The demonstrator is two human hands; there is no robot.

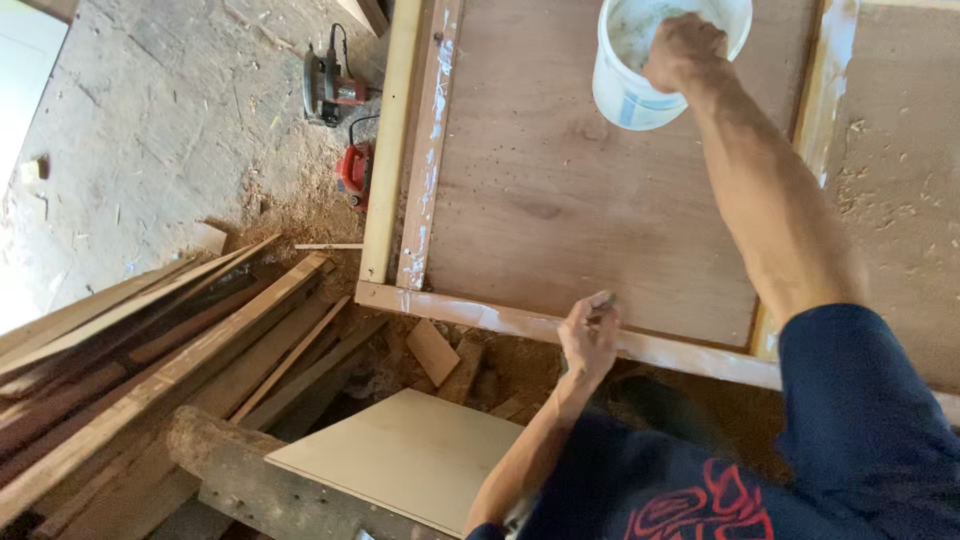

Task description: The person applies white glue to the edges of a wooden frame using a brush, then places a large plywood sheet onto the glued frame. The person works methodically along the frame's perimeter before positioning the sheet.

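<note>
right hand (684,52) grips the white bucket's (630,85) rim — left hand (589,338) pinched closed on the wooden frame (500,320).

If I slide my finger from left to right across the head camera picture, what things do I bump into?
Stack of wooden planks → circular saw → wooden frame rail → left hand on the frame's near edge → white bucket → right hand reaching into the bucket.

Dark navy short-sleeved shirt (700,480) (red swirling print on front), both forearms bare.
</note>
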